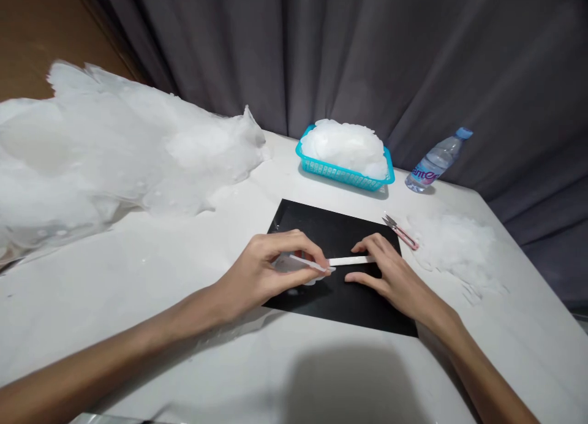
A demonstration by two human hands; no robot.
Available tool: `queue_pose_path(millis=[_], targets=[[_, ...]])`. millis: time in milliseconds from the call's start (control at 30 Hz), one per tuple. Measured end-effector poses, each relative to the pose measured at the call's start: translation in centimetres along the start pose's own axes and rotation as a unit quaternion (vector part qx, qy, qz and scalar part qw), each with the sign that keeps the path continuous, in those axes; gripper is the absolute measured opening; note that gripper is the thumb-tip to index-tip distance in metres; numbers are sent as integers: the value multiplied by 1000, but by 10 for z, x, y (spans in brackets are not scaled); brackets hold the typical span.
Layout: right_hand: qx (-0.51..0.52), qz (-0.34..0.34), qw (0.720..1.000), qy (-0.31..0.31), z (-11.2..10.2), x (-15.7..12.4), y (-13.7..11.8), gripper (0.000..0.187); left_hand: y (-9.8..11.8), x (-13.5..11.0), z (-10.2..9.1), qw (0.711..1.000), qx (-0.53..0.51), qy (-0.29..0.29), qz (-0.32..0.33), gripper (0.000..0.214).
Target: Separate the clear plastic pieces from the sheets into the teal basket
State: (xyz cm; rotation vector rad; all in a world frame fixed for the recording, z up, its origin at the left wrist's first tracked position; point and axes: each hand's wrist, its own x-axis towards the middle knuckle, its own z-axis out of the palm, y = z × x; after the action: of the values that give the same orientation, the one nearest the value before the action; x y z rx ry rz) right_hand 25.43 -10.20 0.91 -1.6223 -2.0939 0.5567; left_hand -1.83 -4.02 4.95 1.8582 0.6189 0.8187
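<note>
My left hand (285, 265) pinches a thin, translucent white piece (303, 262) between thumb and fingertips, above a black mat (316, 219). A slim white strip (351, 261) runs from those fingertips toward my right hand (383, 268). The thumb and index finger of that hand are spread apart on either side of the strip, whose right end meets the hand. Whether the strip's left end touches the pinched piece is hidden by my left fingertips.
Pink-handled thread snips (404, 235) lie at the mat's right corner, beside a loose white pile (468, 252). Behind stand a blue basket (344, 174) heaped with white pieces and a water bottle (436, 163). A large white plastic-like bundle (138, 142) covers the table's left back.
</note>
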Motion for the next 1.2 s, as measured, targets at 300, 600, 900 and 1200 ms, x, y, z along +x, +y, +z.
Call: queue_pose_path(millis=[300,600,900,1200], targets=[[-203,57,943,256,-9,11,63,39,-4,0,2,999,1,-13,-43,14],[-350,45,907,231,-12,7,84,43,-5,-2,2,997,25,-21,-69,22],[-100,64,962,247,-5,18,55,32,-6,-2,3,997,-26,-39,-66,16],[231,56,970,-42,-20,-9,-26,28,-12,-4,0,997,64,-47,4,10]])
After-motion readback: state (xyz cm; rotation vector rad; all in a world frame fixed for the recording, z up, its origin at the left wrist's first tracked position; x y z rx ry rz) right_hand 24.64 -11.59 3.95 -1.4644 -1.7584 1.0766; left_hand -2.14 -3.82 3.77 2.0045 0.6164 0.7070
